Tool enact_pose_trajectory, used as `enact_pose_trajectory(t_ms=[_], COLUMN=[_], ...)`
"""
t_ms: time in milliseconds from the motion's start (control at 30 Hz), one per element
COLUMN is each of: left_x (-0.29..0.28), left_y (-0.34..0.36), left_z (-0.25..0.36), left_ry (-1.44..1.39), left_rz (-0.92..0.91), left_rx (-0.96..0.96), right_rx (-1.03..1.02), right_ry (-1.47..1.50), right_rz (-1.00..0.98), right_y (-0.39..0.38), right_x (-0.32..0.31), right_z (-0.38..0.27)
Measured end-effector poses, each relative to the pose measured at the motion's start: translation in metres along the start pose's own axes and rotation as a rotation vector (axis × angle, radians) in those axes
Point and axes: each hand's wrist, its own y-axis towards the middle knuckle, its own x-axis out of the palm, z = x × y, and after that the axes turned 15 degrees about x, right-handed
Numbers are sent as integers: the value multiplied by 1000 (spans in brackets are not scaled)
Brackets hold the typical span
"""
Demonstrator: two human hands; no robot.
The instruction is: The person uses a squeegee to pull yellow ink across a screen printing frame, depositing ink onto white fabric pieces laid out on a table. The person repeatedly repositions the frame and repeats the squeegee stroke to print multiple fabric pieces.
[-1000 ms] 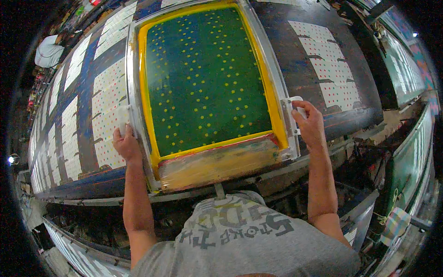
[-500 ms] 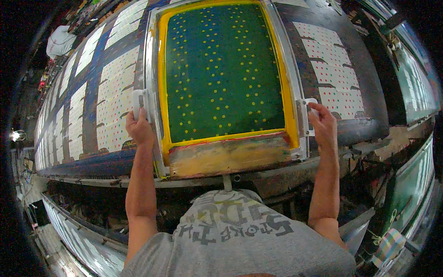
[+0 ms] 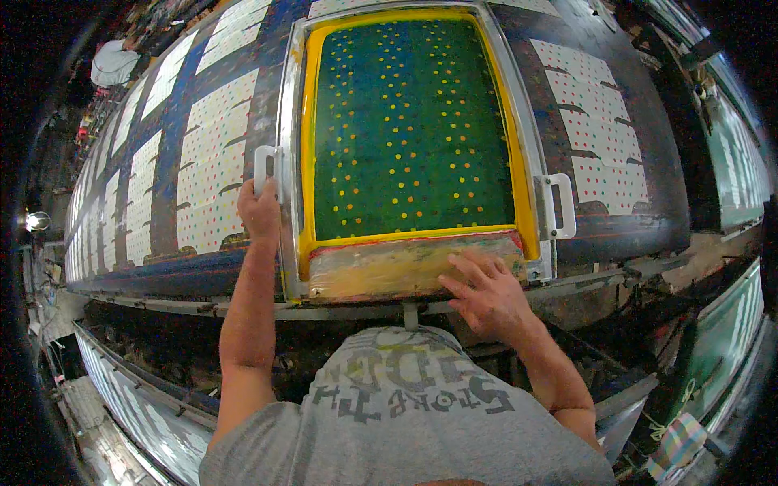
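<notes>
A silk-screen frame (image 3: 288, 105) lies on the long dark table before me, its green mesh (image 3: 405, 146) sprinkled with dots and bordered in yellow. My left hand (image 3: 259, 212) is closed around the lower end of the white handle (image 3: 260, 158) on its left side. The matching right handle (image 3: 570, 207) is free of any hand. Across the near end of the screen rests a wide, paint-smeared squeegee (image 3: 373, 271). Over the right part of that squeegee my right hand (image 3: 490, 296) has its fingers spread, the fingertips at its wooden face; firm contact is hard to tell.
White dotted sheets (image 3: 215, 162) lie in rows on the table to the left, with another dotted panel (image 3: 596, 125) to the right. A metal rail (image 3: 203, 308) runs along the near edge. A checked cloth (image 3: 677, 444) hangs at lower right.
My right hand has let go of the right handle and come inward to the squeegee. The screen sits slightly further right in view; my left hand stays at its handle.
</notes>
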Motion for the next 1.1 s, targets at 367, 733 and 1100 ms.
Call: enact_pose_trajectory(t_ms=[367,733,1100], left_x=[24,56,62], left_y=[120,123,120], left_z=[-49,-54,-57], left_ry=[83,505,481], left_rz=[-385,-318,-348], left_rx=[482,624,484], right_rx=[2,220,243], right_ry=[-265,-219,-292], right_rz=[83,-190,-38], right_y=[34,99,58], right_x=[-11,-15,20], right_z=[-43,-93,-104])
